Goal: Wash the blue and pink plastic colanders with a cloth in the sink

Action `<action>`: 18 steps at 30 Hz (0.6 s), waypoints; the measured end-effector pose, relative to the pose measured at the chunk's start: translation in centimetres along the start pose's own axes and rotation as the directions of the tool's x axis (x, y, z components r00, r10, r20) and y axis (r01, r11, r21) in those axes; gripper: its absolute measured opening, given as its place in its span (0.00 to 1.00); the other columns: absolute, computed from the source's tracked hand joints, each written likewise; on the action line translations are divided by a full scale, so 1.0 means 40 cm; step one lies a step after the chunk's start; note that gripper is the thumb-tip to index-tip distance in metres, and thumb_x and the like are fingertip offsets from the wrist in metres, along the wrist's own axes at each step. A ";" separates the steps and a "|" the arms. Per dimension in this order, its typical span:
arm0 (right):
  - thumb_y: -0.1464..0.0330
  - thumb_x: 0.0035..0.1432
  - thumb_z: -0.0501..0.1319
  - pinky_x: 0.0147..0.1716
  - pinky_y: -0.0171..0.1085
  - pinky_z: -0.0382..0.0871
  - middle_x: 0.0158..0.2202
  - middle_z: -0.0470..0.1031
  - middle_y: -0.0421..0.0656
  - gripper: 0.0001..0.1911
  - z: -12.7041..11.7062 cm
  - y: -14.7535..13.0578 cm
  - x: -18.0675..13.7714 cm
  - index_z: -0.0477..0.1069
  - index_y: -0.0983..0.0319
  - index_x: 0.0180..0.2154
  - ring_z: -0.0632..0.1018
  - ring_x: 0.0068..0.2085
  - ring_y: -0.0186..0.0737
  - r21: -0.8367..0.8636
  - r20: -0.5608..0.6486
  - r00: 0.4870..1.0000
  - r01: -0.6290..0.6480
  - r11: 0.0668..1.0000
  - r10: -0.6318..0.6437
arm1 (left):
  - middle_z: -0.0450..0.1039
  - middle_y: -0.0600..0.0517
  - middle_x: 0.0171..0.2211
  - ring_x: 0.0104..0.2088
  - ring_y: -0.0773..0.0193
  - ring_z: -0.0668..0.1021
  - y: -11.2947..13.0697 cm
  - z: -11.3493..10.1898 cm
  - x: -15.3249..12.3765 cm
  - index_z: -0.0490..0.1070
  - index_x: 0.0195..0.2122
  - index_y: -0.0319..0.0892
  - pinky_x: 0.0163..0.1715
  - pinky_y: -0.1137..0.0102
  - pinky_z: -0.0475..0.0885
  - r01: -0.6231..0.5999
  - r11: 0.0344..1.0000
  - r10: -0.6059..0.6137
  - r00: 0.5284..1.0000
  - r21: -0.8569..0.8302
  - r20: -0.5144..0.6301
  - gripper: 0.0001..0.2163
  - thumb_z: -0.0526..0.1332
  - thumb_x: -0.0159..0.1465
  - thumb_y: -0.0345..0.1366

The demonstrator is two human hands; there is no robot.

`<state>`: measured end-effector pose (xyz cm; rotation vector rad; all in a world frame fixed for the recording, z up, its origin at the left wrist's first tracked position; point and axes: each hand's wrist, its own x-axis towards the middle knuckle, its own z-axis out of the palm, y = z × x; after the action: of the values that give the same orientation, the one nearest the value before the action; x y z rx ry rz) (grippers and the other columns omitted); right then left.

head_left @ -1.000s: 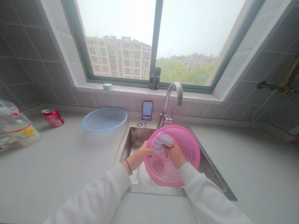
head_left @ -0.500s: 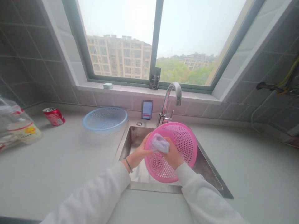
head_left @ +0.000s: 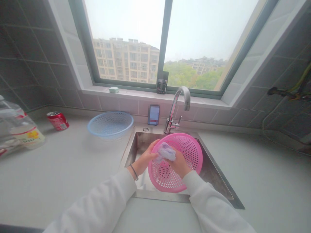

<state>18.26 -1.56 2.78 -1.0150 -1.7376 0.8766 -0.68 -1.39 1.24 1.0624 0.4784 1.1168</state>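
A pink perforated basket (head_left: 189, 152) is held tilted over the steel sink (head_left: 213, 174). My left hand (head_left: 145, 158) grips its left rim, fingers curled round the edge. My right hand (head_left: 178, 163) lies inside the basket, closed on a pale lilac cloth (head_left: 166, 152) that presses against the basket's inner wall near the left rim.
A chrome tap (head_left: 178, 103) rises behind the sink. A blue perforated basket (head_left: 110, 123) sits on the counter left of the sink, with a red can (head_left: 57, 120) lying further left and a plastic bottle (head_left: 21, 132) at the left edge. A small screen (head_left: 154, 114) leans against the back tiles.
The pink basket has dropped lower into the sink and tilted flatter. My right hand and the cloth have slid down and left inside it.
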 end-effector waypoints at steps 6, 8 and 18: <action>0.57 0.54 0.67 0.63 0.52 0.60 0.53 0.77 0.46 0.24 -0.033 0.022 0.012 0.73 0.60 0.51 0.73 0.58 0.49 0.157 -0.473 0.878 -0.003 0.988 0.078 | 0.65 0.44 0.63 0.63 0.42 0.66 0.008 0.019 -0.003 0.64 0.62 0.47 0.62 0.51 0.60 -0.046 0.998 0.046 0.999 -0.038 0.013 0.33 0.70 0.55 0.37; 0.56 0.54 0.67 0.63 0.53 0.59 0.54 0.76 0.48 0.27 -0.029 0.027 0.013 0.72 0.61 0.52 0.73 0.59 0.50 0.167 -0.483 0.868 -0.033 0.985 0.111 | 0.65 0.44 0.63 0.63 0.42 0.66 0.006 0.019 0.001 0.64 0.63 0.48 0.62 0.51 0.60 -0.034 0.999 0.034 0.999 -0.020 0.007 0.34 0.70 0.54 0.37; 0.59 0.56 0.65 0.55 0.50 0.71 0.49 0.79 0.48 0.22 0.016 0.012 0.007 0.74 0.60 0.50 0.79 0.51 0.49 -0.090 -0.046 0.999 0.006 0.996 -0.010 | 0.64 0.47 0.64 0.65 0.44 0.62 0.000 0.000 0.006 0.65 0.61 0.48 0.65 0.52 0.55 0.015 1.000 -0.015 0.999 -0.006 -0.033 0.32 0.70 0.54 0.38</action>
<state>17.71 -1.21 2.23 -1.0777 -1.7537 0.7699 -0.60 -1.16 1.28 1.0350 0.5084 1.1237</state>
